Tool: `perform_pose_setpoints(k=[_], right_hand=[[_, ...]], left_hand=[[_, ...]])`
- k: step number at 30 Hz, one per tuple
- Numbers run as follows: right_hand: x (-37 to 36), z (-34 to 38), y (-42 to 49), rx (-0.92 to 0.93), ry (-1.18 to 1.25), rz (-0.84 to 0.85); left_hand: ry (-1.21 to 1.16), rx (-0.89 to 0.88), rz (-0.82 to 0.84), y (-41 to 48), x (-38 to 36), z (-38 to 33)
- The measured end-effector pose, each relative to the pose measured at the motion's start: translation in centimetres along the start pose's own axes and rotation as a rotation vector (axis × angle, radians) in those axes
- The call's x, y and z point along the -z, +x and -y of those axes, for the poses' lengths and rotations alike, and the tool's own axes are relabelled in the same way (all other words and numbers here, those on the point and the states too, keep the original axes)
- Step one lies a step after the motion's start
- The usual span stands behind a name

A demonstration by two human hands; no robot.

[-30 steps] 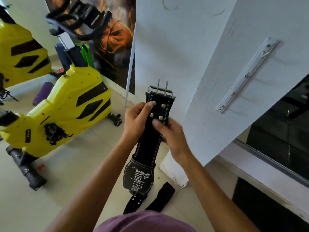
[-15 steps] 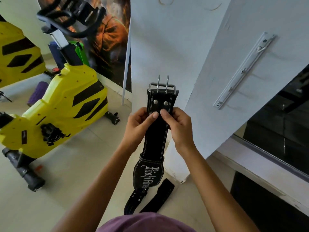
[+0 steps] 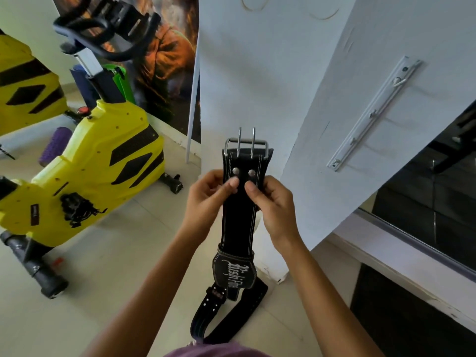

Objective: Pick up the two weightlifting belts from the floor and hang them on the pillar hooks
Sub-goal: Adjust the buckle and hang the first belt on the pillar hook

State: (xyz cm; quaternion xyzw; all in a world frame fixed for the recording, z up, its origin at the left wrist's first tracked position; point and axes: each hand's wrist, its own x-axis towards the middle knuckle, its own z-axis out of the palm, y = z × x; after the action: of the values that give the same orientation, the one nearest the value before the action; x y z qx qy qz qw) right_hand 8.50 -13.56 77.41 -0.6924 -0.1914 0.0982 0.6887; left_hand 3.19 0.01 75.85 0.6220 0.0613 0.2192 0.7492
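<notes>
We noted the black weightlifting belt (image 3: 240, 210) held upright in front of the white pillar (image 3: 257, 81), its steel two-prong buckle (image 3: 246, 145) at the top and its lower end hanging down toward the floor (image 3: 108, 274). Two rivets sat just below the buckle, and a wider padded section with pale lettering hung lower down. The left hand (image 3: 206, 202) pinched the belt's left edge, thumb pressed on the front face and the fingers (image 3: 203, 181) curled closed around the back. The right hand (image 3: 274, 204) did the same on the right edge, thumb on the front and fingers wrapped behind, so both hands gripped the belt just under the rivets. We recorded a second belt (image 3: 226, 315), also black, lying looped on the floor at the pillar's base, directly beneath the held one; whether the two touched we could not tell. On the pillar's right face a white hook rail (image 3: 373, 114) ran at a slant, well apart from the buckle. To the left stood a yellow exercise bike (image 3: 98, 176) with black handlebars, a purple foam roller (image 3: 52, 145) beyond it, and a dark poster (image 3: 167, 60) on the wall behind.
</notes>
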Motion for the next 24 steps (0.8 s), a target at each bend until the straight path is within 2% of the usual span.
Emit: perform_pose_setpoints(k=[3,7,9,11,14,16,19,21,24], right_hand=[[0.0,-0.3,-0.7,-0.004,-0.011,0.015],[0.9,0.7,-0.6,-0.002,0.026,-0.08],[1.7,1.2,-0.4,-0.005,0.061,-0.113],[2.2,1.4,-0.7,-0.004,0.061,-0.116],[2.2,1.2,-1.3,-0.015,0.072,-0.117],[2.1,1.4,-1.6,-0.017,0.098,-0.147],[2.4,2.0,-1.6,0.026,0.087,-0.185],[2.8,2.6,-1.3,0.066,0.094,-0.226],[4.2,3.8,-1.0,0.124,0.1,-0.229]], left_hand=[[-0.057,0.035,0.071,1.4,-0.3,-1.8],[0.088,0.115,0.338,0.4,0.8,0.6],[0.241,0.172,0.475,-1.2,1.6,3.0],[0.354,0.154,0.533,-2.9,1.9,4.9],[0.349,0.118,0.448,-3.7,1.3,5.2],[0.228,0.106,0.324,-3.0,0.1,3.9],[0.134,-0.041,0.162,-1.2,-2.0,0.7],[0.144,-0.122,0.155,0.0,-3.2,-1.2],[0.171,-0.186,0.249,1.1,-4.4,-2.9]])
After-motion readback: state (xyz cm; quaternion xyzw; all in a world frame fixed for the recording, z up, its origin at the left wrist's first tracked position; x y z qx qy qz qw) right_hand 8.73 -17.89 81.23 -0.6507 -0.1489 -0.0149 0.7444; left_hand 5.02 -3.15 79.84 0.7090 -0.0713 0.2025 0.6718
